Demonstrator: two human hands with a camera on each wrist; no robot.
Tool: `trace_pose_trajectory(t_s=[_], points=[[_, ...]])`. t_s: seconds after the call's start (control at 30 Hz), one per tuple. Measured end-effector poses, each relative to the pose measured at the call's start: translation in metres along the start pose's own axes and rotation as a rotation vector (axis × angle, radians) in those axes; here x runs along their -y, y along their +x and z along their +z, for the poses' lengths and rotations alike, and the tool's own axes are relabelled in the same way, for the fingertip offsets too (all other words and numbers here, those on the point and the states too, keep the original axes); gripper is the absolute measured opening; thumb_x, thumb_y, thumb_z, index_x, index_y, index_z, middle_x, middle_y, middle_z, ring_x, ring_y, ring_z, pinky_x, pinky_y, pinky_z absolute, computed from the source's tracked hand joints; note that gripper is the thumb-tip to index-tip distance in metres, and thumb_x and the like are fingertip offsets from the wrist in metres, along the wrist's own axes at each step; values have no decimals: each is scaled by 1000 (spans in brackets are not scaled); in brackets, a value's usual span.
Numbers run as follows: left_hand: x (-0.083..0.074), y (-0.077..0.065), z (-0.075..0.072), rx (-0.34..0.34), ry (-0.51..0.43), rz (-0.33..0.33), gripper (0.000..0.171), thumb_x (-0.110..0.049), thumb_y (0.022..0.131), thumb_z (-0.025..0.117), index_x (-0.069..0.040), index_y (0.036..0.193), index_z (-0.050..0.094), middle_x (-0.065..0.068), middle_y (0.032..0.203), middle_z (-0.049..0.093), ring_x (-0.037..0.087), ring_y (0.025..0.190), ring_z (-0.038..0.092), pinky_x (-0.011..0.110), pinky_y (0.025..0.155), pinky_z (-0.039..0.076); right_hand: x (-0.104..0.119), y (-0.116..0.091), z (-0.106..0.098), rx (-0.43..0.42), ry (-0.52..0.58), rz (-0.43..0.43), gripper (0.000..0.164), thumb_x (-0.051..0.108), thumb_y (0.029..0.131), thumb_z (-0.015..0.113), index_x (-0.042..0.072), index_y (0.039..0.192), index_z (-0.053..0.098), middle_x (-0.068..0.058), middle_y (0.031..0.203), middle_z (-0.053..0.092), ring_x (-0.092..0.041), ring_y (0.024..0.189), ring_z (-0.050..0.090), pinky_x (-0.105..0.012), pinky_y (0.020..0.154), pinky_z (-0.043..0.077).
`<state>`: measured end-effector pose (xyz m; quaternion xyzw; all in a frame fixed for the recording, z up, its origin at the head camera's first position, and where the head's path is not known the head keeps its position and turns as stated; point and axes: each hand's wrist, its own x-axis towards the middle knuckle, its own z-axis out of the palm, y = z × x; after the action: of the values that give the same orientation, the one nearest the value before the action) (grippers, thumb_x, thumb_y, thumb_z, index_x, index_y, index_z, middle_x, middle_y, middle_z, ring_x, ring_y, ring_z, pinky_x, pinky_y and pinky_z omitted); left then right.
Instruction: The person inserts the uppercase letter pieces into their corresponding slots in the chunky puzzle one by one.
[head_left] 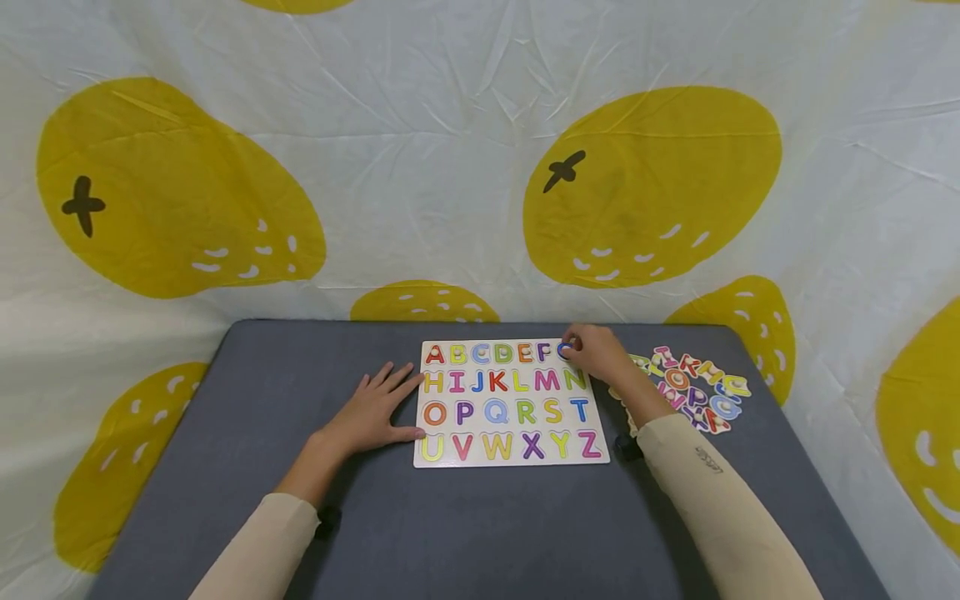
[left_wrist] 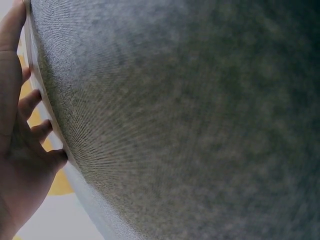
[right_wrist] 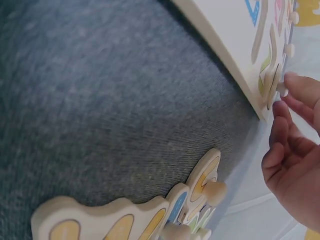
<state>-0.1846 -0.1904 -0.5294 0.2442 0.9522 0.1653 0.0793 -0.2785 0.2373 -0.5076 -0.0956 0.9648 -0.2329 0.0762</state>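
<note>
A white alphabet puzzle board (head_left: 491, 428) with coloured letters lies flat on the table. Knobbed letter pieces A to F fill its top row. At the top right corner my right hand (head_left: 596, 352) pinches the knob of a dark blue G piece (head_left: 563, 351) between thumb and fingers. From the right wrist view, that knob (right_wrist: 283, 89) sits between the fingertips, the piece close over the board. My left hand (head_left: 371, 412) rests on the table with fingers spread, thumb and fingertips at the board's left edge; in the left wrist view, the left hand (left_wrist: 30, 150) meets that edge.
To the right, beside my right forearm, loose letter pieces (head_left: 677, 380) with knobs lie in an overlapping heap. The grey table (head_left: 480, 533) reaches back to a white curtain (head_left: 420, 192) printed with big yellow fruit shapes.
</note>
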Motion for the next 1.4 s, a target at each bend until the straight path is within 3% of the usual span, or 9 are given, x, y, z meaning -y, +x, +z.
trace_pose_trajectory(t_s=[0.17, 0.77, 1.07, 1.23, 1.4], points=[[0, 0, -1, 4, -12, 1, 99, -66, 84, 74, -21, 163, 35, 12, 169, 31, 47, 157, 20, 75, 118, 20, -1, 0, 0, 19, 13, -25, 17, 18, 101, 68, 5, 111, 71, -12, 96, 66, -26, 83, 59, -40, 73, 51], [-2, 4, -3, 28, -8, 1, 101, -68, 84, 73, -23, 164, 32, 11, 170, 29, 45, 158, 18, 75, 118, 19, -5, 1, -4, 28, 17, -45, 12, 15, 100, 70, 5, 105, 71, -10, 92, 66, -24, 82, 58, -39, 75, 50], [-2, 4, -4, 21, -10, -3, 100, -68, 84, 74, -22, 163, 34, 11, 169, 31, 45, 157, 19, 75, 118, 19, -6, 0, -1, 31, 22, -41, 17, 17, 101, 68, 5, 112, 70, -11, 97, 66, -25, 85, 59, -40, 77, 51], [-2, 3, -2, 33, 5, -10, 102, -69, 84, 73, -23, 164, 32, 10, 170, 29, 45, 158, 18, 75, 119, 19, -7, -10, -6, 33, 27, -56, 26, 17, 101, 68, 4, 124, 69, -11, 99, 67, -25, 86, 61, -42, 78, 52], [-2, 2, -3, 32, -3, -10, 101, -67, 84, 74, -19, 163, 34, 13, 169, 30, 47, 157, 19, 76, 117, 19, -20, -22, -15, -8, 30, -99, 26, 11, 99, 70, 1, 123, 69, -11, 101, 69, -26, 90, 62, -45, 81, 52]])
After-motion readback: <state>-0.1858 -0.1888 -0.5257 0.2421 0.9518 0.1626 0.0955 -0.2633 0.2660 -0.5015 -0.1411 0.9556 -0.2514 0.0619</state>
